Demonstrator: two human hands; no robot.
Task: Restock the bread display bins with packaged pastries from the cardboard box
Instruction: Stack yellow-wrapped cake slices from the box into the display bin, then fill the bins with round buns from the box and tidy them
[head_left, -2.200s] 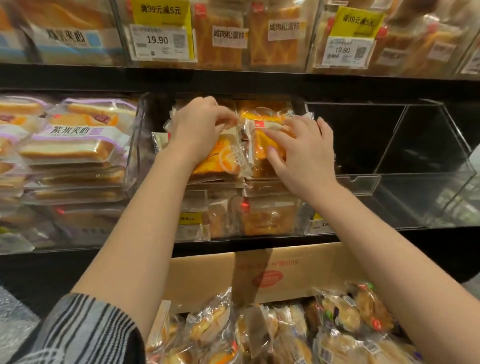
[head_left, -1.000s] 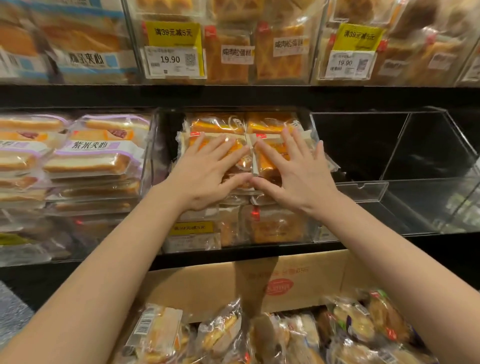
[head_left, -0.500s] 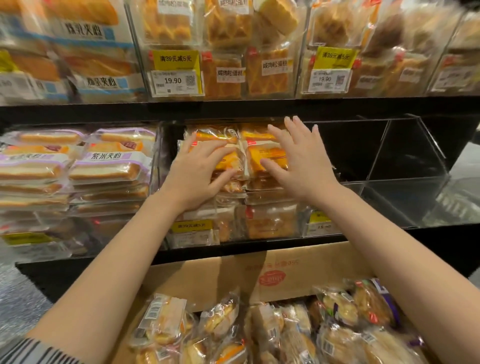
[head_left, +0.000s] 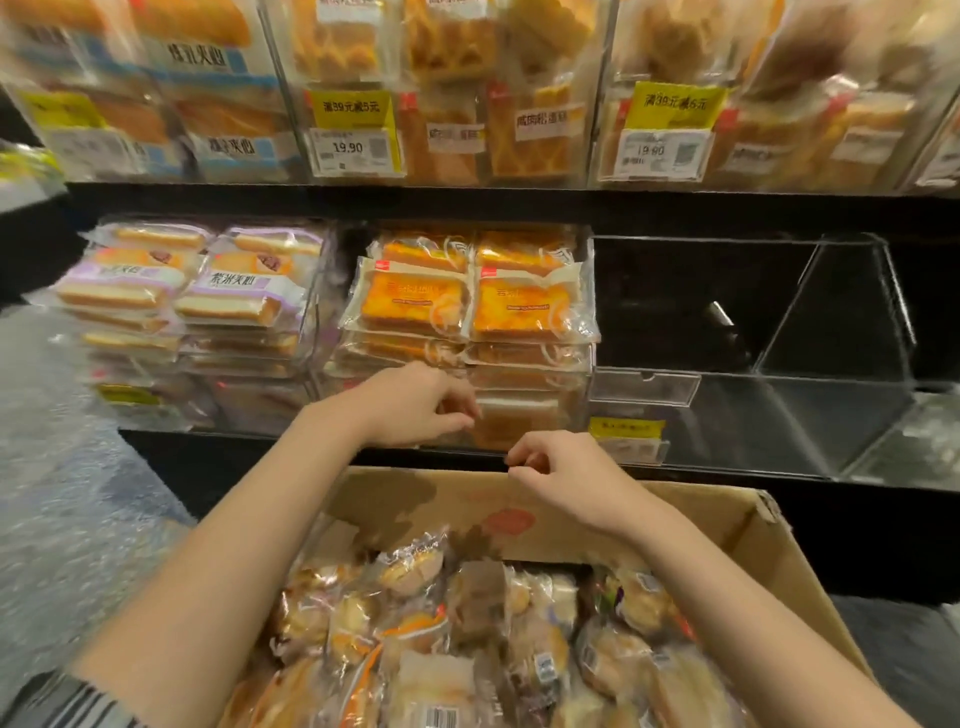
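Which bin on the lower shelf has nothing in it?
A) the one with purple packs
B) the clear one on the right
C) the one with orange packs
B: the clear bin on the right shows only its bare walls, while the purple packs and orange packs fill the other two.

I'm looking at a shop, the bread aisle of a supermarket by the look of it. Black shelves (head_left: 467, 205) carry clear plastic bins (head_left: 831, 312) stacked with wrapped cakes (head_left: 524, 312) and sandwich slices (head_left: 228, 296). Yellow price tags (head_left: 350, 130) reading 19.90 are clipped to the bin fronts. A cardboard box (head_left: 753, 525) full of packaged pastries (head_left: 415, 613) stands below.
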